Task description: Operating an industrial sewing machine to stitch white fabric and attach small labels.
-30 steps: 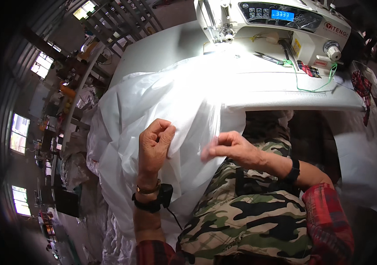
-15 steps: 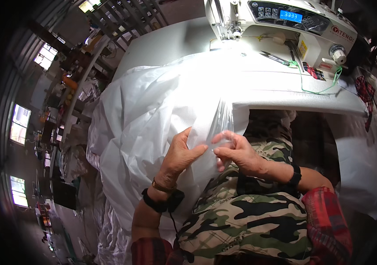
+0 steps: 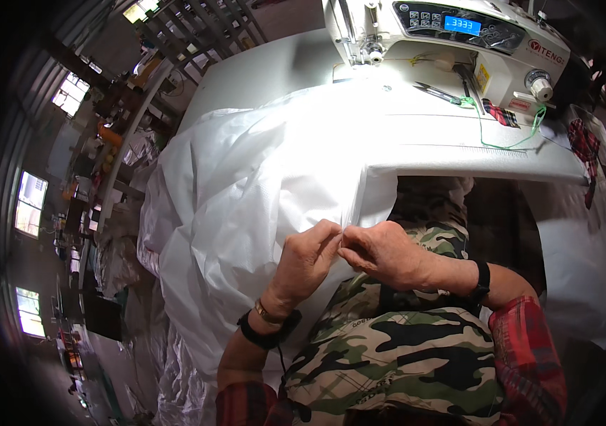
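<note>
Fingers [image 3: 325, 233] at white cloth [image 3: 235, 213], tips obscure

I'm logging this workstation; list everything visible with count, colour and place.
sewing machine: one, white, top right
table: one, pale, beneath it
white fabric: count unclear, white, over table's front edge
slim tool: one, dark, under machine arm
cord: one, green, table's right
plaid scraps: two, red, table's right
windows: several, bright, far left
background clutter: uncounted, mixed, far left
camouflage clothing: one, mixed greens, lap
wristbands: two, black, one per wrist
bracelet: one, golden, left wrist
plaid sleeves: two, red, arms
left hand, right hand: two, bare, pinching white fabric
</note>
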A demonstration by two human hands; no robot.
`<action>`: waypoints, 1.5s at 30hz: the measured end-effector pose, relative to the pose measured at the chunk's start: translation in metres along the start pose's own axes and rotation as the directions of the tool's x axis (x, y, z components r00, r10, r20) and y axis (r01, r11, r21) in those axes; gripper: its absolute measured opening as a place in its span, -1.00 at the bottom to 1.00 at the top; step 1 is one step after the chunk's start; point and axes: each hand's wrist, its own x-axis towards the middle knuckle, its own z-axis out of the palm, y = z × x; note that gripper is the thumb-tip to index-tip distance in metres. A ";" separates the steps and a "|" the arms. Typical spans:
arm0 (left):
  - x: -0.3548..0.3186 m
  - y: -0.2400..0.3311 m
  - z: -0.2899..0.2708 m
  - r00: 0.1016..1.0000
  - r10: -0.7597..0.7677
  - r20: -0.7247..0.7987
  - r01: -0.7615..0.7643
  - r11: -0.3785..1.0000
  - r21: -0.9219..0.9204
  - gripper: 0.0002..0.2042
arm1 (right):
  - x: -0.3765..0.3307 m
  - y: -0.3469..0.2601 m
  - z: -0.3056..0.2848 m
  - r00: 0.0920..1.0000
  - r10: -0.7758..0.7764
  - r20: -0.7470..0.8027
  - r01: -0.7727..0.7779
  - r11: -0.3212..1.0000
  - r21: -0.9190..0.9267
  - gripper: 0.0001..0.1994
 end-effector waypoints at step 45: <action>0.024 -0.005 0.063 0.992 0.106 0.066 -0.122 0.940 0.319 -0.94 | -0.017 0.194 0.051 0.665 0.522 -0.534 -0.556 0.824 0.113 -0.61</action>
